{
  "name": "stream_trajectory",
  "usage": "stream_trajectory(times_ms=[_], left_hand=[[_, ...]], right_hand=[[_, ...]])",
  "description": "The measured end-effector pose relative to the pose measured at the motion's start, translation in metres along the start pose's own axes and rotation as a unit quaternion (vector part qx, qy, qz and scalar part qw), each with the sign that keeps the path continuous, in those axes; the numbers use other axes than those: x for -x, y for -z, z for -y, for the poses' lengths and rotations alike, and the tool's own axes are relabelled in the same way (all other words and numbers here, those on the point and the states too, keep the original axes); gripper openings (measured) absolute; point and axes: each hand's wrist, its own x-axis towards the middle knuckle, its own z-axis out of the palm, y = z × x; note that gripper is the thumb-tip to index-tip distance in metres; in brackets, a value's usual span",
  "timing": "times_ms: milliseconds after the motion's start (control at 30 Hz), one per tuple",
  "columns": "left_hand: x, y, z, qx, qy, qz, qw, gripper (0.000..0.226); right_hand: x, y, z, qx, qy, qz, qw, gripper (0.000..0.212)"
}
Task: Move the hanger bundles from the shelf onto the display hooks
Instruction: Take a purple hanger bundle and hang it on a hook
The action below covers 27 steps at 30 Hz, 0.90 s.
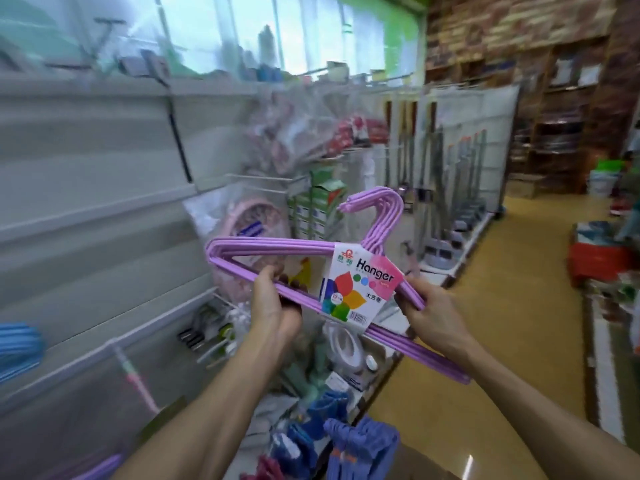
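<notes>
Stood to the left of the purple hanger bundle point(294, 268): a long grey shelf wall point(86, 188), blurred, running away down the aisle. Stretched to the right of the bundle and below it: a yellow-brown floor point(485, 341). Hung behind the bundle on the wall: bagged pink goods point(277, 140), too blurred to name. Lay below the bundle, near the lower edge of the view: blue hanger bundles point(360, 445). Was held up in the air in front of the shelf wall, hooks uppermost and pointing left, lower bar tilted down to the right: the purple hanger bundle itself, touching no hook or shelf. Wrapped around the middle of the bundle: a white card label point(363, 285) reading "Hanger". Gripped the bundle's lower bar left of the label, fingers curled round it: the left hand point(270, 299). Gripped the bundle's right shoulder just right of the label: the right hand point(429, 313).
</notes>
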Motion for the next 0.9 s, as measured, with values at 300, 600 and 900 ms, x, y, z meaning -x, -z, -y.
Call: stream_trajectory(times_ms=[300,600,900], left_hand=[[0.083,0.06,-0.09,0.015,-0.117,-0.11,0.987,0.023],[0.161,0.139,-0.185,0.042,-0.238,-0.166,0.956,0.013],[0.265,0.218,-0.282,0.037,-0.33,-0.203,0.921,0.014]], right_hand=[[0.017,-0.057,0.088,-0.111,0.102,0.098,0.984,0.025],[0.055,-0.131,0.19,-0.174,0.175,0.171,0.954,0.032],[0.124,-0.202,0.317,-0.203,0.224,0.231,0.925,0.03]])
